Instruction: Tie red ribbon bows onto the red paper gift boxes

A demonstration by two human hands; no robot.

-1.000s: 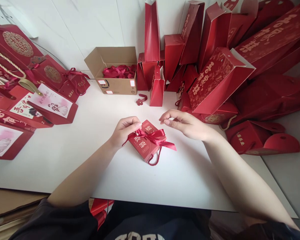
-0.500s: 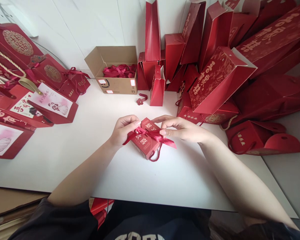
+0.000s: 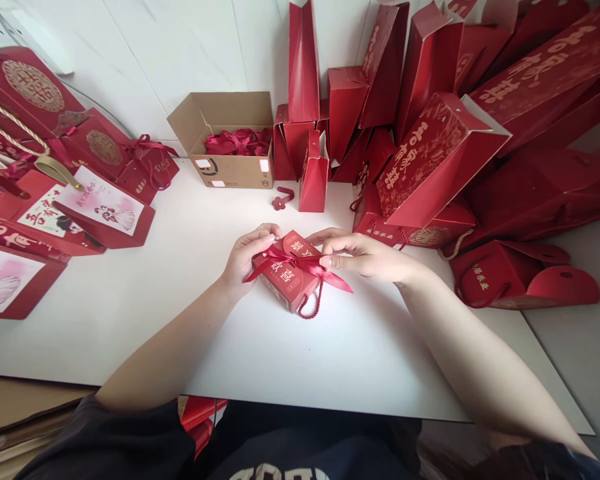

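A small red gift box [image 3: 286,283] with gold characters lies on the white table [image 3: 190,313] in front of me. A red satin ribbon [image 3: 307,265] is tied across its top, with one tail running out to the right. My left hand [image 3: 247,257] pinches the left loop of the ribbon. On the other side, my right hand [image 3: 363,255] pinches the ribbon's right loop between thumb and forefinger. A red cord handle [image 3: 313,308] hangs at the box's near end.
An open cardboard box [image 3: 230,167] holding red ribbons stands at the back. Many red paper gift bags [image 3: 430,153] are heaped at the back right. More red bags and boxes [image 3: 55,200] lie at the left. A small red flower tag [image 3: 281,198] sits near the cardboard box.
My right hand came down from above the box and took hold of the ribbon's right side. Both hands have pulled the loops slightly apart, and the box shifted a little away from me.
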